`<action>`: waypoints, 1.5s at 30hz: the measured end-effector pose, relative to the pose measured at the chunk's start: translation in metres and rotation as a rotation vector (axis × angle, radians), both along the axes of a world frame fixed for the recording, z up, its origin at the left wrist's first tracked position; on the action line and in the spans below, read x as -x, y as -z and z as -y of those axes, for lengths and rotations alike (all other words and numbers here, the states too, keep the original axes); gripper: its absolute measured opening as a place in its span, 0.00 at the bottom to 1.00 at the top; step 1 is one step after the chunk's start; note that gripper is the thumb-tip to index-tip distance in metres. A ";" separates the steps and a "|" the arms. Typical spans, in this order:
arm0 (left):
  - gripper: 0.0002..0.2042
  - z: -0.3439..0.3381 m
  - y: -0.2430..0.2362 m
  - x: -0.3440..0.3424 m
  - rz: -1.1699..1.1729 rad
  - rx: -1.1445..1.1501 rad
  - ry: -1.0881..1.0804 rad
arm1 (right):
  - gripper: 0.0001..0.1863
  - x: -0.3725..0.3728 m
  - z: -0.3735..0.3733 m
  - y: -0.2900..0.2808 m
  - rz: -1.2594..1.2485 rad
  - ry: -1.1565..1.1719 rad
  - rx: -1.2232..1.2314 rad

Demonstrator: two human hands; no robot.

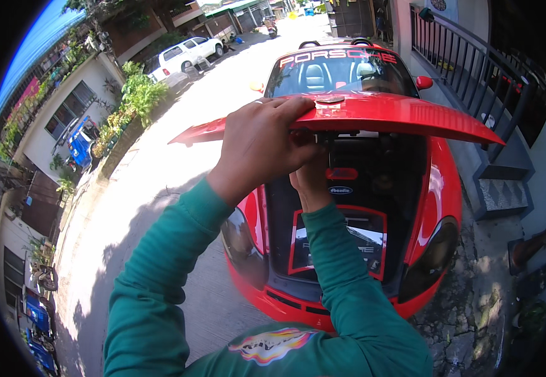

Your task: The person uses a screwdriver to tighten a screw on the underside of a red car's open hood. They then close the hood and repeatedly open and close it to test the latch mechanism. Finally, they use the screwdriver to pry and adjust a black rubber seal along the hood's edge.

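Note:
A raised red front lid [405, 116] of a red sports car [442, 188] spans the middle of the view. My left hand [257, 144] grips the lid's near edge, thumb beneath and fingers along the top. My right hand [311, 179] reaches up under the lid behind my left hand, by a dark latch fitting; its fingers are mostly hidden, so I cannot tell what it holds. Below, the open front trunk has a dark lining [380, 182] and a red-framed clear panel [367, 245].
A railing [468, 66] and concrete steps [499, 195] run close along the car's right. A sunlit street [147, 213] stretches left and behind, with a white vehicle [179, 56], plants [141, 94] and a blue tricycle [83, 144] along buildings.

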State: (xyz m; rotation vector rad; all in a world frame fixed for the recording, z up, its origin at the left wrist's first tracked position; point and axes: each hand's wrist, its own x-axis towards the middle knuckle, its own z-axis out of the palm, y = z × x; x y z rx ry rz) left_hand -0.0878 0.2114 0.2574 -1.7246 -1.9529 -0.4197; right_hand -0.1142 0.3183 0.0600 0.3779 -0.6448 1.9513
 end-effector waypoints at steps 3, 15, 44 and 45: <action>0.31 0.002 0.000 0.000 0.007 -0.009 0.001 | 0.21 0.003 0.011 -0.005 -0.025 -0.065 0.006; 0.32 0.003 0.009 0.008 0.008 0.020 0.065 | 0.13 -0.005 0.049 -0.016 -0.049 -0.316 0.086; 0.45 0.009 0.007 0.002 -0.004 -0.080 0.131 | 0.19 -0.255 -0.020 -0.101 1.230 1.537 -1.233; 0.45 0.008 0.007 0.003 -0.004 -0.091 0.140 | 0.19 -0.254 -0.021 -0.103 1.233 1.547 -1.232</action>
